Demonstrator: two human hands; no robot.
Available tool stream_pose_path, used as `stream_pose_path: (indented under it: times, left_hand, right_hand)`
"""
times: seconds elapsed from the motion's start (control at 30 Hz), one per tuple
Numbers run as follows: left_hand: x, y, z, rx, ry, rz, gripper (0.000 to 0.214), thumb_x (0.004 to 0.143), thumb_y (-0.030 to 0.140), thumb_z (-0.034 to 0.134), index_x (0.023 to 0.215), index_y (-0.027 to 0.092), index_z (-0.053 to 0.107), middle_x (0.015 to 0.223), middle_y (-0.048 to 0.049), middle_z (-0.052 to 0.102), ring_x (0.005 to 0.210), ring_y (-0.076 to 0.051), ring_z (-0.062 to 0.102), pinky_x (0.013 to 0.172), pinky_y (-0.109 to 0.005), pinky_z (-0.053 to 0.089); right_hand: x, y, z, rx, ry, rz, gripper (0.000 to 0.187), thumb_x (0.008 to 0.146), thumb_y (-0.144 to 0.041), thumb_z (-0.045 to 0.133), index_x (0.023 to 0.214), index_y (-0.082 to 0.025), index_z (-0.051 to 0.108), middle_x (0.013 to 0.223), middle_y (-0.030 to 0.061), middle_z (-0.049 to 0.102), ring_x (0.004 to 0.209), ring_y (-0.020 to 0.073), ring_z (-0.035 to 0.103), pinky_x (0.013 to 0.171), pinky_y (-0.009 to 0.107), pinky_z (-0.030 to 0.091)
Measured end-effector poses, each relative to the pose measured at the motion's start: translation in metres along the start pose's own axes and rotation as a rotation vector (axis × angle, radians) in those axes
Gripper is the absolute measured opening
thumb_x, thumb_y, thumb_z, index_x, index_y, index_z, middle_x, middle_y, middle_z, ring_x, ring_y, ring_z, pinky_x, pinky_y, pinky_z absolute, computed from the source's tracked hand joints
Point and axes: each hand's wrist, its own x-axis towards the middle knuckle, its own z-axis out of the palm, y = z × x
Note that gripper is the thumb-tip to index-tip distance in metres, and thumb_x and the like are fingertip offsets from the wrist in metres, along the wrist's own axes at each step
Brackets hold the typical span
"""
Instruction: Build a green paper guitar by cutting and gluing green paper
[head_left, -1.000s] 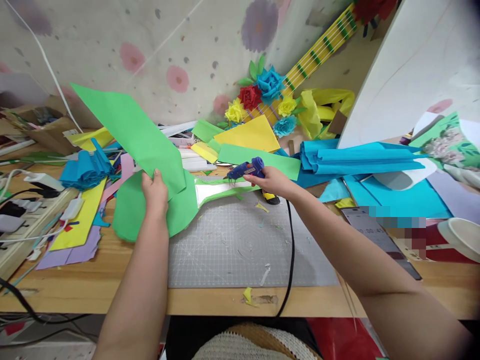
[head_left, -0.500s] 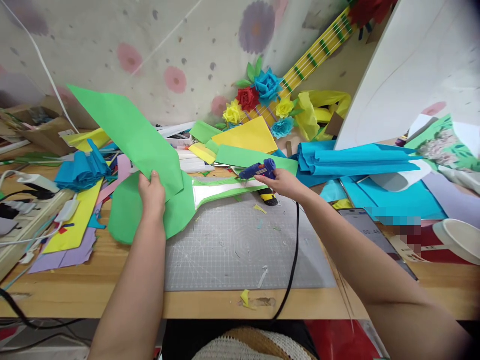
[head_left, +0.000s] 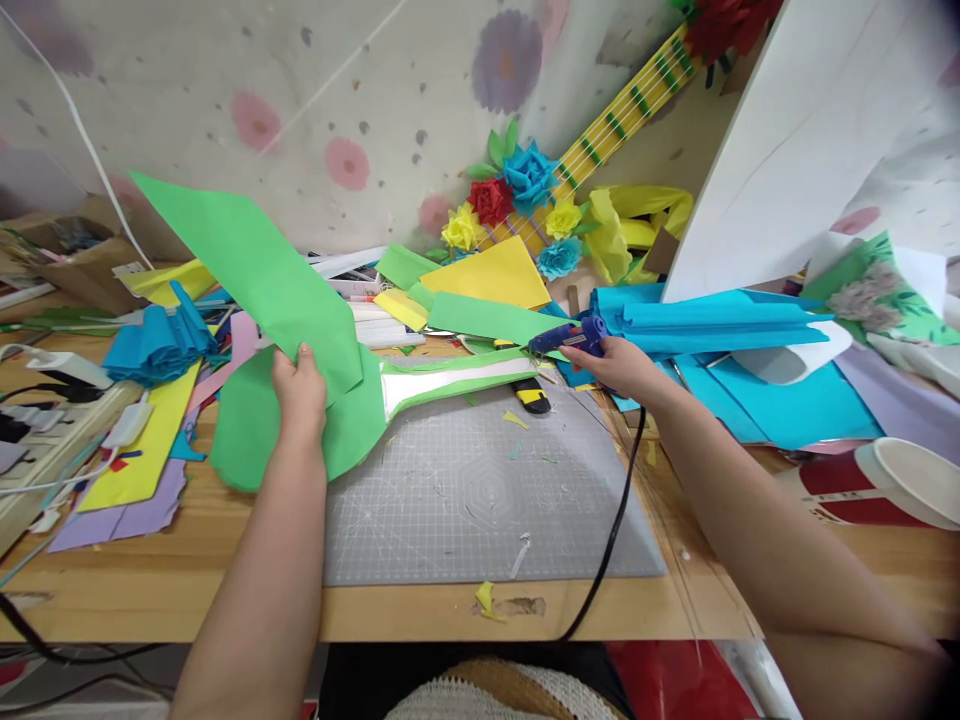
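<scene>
My left hand [head_left: 300, 385] grips a green paper guitar shape [head_left: 349, 420] by its rounded body, thumb on top, near a folded-back green flap [head_left: 255, 265] that rises to the upper left. A narrow neck with a white strip [head_left: 442, 378] and green edges reaches right across the grey cutting mat [head_left: 495, 500]. My right hand [head_left: 619, 365] is closed around a blue glue gun [head_left: 566, 337]. The gun's nozzle points left, at the far end of the neck. Its black cord hangs down over the mat. A yellow-and-black cutter [head_left: 532, 398] lies under the neck, partly hidden.
Behind stands a yellow paper guitar [head_left: 619, 120] with paper flowers. Blue crepe paper [head_left: 712, 318] and a red-and-white paper cup [head_left: 885, 485] are on the right. A power strip [head_left: 45, 440] with cables sits at the left. Yellow scraps [head_left: 487, 600] lie near the table's front edge.
My right hand has moved right with the glue gun, its nozzle going from mid-neck to the neck's end. My left hand stays on the green paper. The phone at right is no longer visible.
</scene>
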Motion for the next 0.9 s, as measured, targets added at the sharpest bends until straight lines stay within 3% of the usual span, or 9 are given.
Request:
stream_pose_path:
  times: [0.47,0.9]
  left_hand:
    - [0.000,-0.001,0.000,-0.010,-0.003,-0.012,0.018,0.082,0.023,0.053,0.098,0.018,0.057,0.108,-0.0069,0.065,0.102,-0.017,0.060,0.099,-0.032,0.043]
    - [0.001,-0.005,-0.001,0.029,-0.003,0.024,0.020,0.081,0.026,0.053,0.098,0.016,0.056,0.107,-0.0104,0.064,0.102,-0.020,0.060,0.099,-0.037,0.042]
  right_hand:
    - [0.004,0.008,0.000,-0.037,0.030,-0.020,0.049,0.076,-0.066,0.048,0.066,-0.019,0.055,0.052,0.0045,0.053,0.051,0.0173,0.050,0.047,0.028,0.033]
    - [-0.012,0.023,-0.014,-0.104,-0.111,-0.017,0.051,0.073,-0.070,0.050,0.076,-0.020,0.060,0.053,0.0003,0.050,0.047,0.0135,0.043,0.046,0.027,0.030]
